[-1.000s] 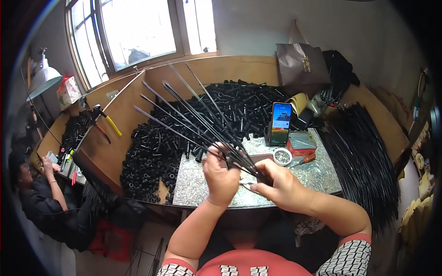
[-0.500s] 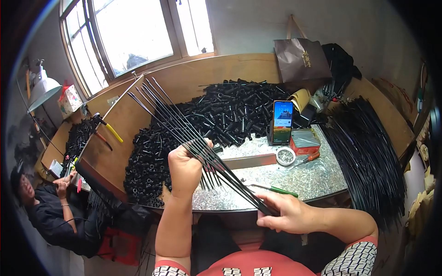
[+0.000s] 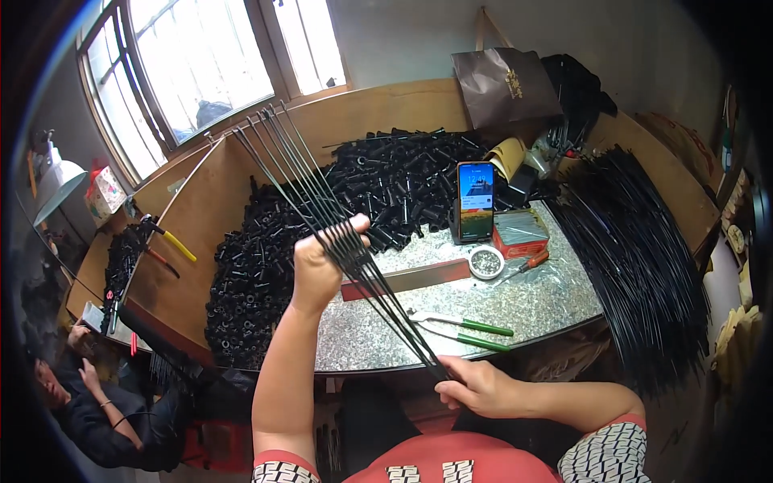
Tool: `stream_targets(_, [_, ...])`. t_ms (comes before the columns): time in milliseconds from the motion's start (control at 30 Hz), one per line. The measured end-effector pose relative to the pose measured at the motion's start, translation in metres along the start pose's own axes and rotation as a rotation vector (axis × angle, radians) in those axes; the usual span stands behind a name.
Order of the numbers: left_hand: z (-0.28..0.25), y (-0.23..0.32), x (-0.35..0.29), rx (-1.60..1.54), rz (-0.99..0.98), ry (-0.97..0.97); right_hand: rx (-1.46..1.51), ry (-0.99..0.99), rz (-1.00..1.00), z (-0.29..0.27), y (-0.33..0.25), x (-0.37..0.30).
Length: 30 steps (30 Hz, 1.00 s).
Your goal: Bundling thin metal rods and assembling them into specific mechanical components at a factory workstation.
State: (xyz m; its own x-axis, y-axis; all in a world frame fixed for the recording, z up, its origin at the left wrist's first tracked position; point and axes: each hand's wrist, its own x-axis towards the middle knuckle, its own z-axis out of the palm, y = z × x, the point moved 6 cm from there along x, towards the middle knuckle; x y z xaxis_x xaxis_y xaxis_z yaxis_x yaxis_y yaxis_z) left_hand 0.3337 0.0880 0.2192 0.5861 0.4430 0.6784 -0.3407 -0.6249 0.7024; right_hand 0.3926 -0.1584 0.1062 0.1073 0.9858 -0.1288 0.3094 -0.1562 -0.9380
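A bunch of long thin black rods (image 3: pixel 385 295) slants across in front of me, above the table. My left hand (image 3: pixel 326 262) is closed round its middle, and the far ends fan out toward the window. Lower down, my right hand (image 3: pixel 483 388) grips the near ends between thumb and fingers. Under the bunch a flat metal bar (image 3: pixel 411 280) lies on the speckled tabletop (image 3: pixel 547 302). Beside the rods are green-handled pliers (image 3: pixel 471 325), with their jaws partly behind the bunch.
Black tubular parts (image 3: pixel 394 181) are heaped at the back and left. A phone (image 3: pixel 475 201) stands by a red box (image 3: pixel 519 233), a white bowl (image 3: pixel 486 262) of small metal bits and a screwdriver (image 3: pixel 533 262). More black rods (image 3: pixel 636 266) lie right. A co-worker (image 3: pixel 113 419) sits left.
The rods are spread more evenly at the far ends, and the short ends below my left hand have drawn in with the bunch. More of the pliers shows. The co-worker's hands have moved apart.
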Motion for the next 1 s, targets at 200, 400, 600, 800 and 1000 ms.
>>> stream_targets(200, [0.018,-0.014,-0.080,0.079,-0.138,-0.287,-0.159,-0.064,-0.056,0.044,0.103,0.014])
stream_targets(400, [0.023,-0.004,-0.137,0.471,-0.100,-0.817,-0.244,-0.032,-0.107,0.066,0.184,0.040])
stream_targets(600, [0.021,-0.015,-0.156,0.491,-0.097,-0.812,-0.353,-0.093,-0.039,0.071,0.209,0.065])
stream_targets(800, [0.029,-0.024,-0.147,0.452,-0.047,-0.766,-0.381,-0.144,0.071,0.069,0.213,0.065])
stream_targets(1000, [0.037,-0.024,-0.152,0.461,-0.008,-0.785,-0.398,-0.153,0.099,0.066,0.218,0.060])
